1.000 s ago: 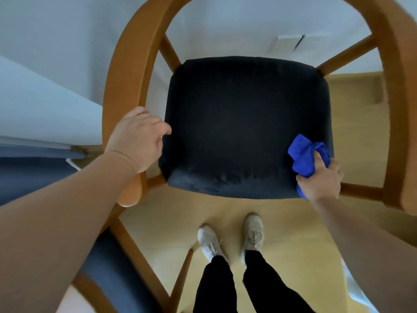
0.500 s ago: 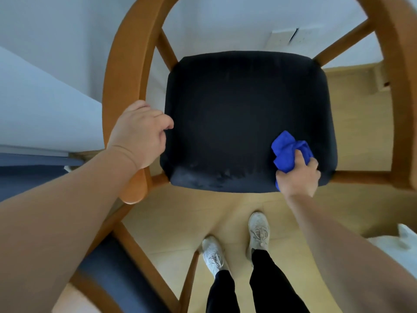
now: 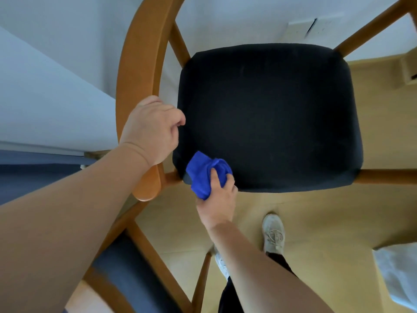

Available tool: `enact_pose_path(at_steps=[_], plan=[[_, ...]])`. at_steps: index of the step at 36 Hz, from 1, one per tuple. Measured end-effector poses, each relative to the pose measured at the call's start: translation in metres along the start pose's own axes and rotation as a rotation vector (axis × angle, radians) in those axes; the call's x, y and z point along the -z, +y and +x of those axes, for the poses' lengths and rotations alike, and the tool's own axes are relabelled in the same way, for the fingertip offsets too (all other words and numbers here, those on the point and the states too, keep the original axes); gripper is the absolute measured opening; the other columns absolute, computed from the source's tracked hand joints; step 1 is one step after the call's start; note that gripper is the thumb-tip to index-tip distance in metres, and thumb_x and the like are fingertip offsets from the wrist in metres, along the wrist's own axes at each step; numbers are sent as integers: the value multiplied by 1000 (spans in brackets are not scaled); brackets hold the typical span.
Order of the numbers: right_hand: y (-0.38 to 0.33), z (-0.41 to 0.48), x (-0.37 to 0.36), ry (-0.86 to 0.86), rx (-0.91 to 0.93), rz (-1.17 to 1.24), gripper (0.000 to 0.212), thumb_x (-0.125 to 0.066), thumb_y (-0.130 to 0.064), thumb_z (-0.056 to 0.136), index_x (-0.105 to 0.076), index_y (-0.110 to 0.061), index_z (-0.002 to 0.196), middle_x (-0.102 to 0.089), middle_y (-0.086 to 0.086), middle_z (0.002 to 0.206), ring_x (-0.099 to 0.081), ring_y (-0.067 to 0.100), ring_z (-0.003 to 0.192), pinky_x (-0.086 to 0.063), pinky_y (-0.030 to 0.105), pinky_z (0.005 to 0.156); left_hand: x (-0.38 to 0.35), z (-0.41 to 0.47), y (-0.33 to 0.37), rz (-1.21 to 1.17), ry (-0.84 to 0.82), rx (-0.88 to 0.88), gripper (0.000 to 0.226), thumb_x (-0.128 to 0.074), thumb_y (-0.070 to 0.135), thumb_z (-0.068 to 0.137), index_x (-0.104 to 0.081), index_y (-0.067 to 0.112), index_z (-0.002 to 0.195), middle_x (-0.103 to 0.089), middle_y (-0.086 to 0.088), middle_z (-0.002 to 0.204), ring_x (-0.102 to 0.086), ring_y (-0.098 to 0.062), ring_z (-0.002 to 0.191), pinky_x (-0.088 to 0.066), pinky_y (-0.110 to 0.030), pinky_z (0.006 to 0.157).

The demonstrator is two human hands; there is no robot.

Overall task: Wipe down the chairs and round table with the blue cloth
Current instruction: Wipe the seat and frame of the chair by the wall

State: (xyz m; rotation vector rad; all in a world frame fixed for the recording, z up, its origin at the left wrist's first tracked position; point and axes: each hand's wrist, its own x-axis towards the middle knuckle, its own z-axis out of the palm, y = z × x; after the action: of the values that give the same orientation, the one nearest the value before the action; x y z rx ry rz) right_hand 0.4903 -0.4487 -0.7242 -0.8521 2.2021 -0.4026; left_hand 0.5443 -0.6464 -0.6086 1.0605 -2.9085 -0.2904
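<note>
A wooden chair (image 3: 137,64) with a curved arm and a black seat cushion (image 3: 270,114) fills the view from above. My right hand (image 3: 217,199) grips a bunched blue cloth (image 3: 204,175) and presses it on the cushion's front left corner. My left hand (image 3: 152,131) is curled over the chair's left arm near its front end, fingers wrapped round the wood. The round table is not in view.
A second wooden chair with a dark blue seat (image 3: 126,274) stands at lower left. White wall (image 3: 56,98) lies left and behind. My feet in pale shoes (image 3: 273,233) stand on the light wood floor before the chair. White fabric (image 3: 399,272) sits at lower right.
My right hand has swept the blue cloth leftward along the cushion's front edge, from the right corner to the left corner. My left hand has stayed on the chair arm.
</note>
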Motion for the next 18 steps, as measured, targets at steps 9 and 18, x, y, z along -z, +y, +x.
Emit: enact_pose_path(at_steps=[9,18], plan=[[26,3,27,-171,146,244,77,-68,-23,76,-36,-28,146,-32,0,139,-43,23,121,-43,34,100,1,-2,0,-2,12,29,21,-48,10,87,-69,14,91,-68,-2,81,-56,-21,84,-43,-38,93],[51,7,151,-187,216,91,74,-70,-21,76,-40,-32,143,-36,-10,134,-52,13,113,-44,25,91,23,-42,37,-179,-65,256,25,-50,7,90,-64,14,110,-63,-4,107,-54,-20,103,-46,-32,92]])
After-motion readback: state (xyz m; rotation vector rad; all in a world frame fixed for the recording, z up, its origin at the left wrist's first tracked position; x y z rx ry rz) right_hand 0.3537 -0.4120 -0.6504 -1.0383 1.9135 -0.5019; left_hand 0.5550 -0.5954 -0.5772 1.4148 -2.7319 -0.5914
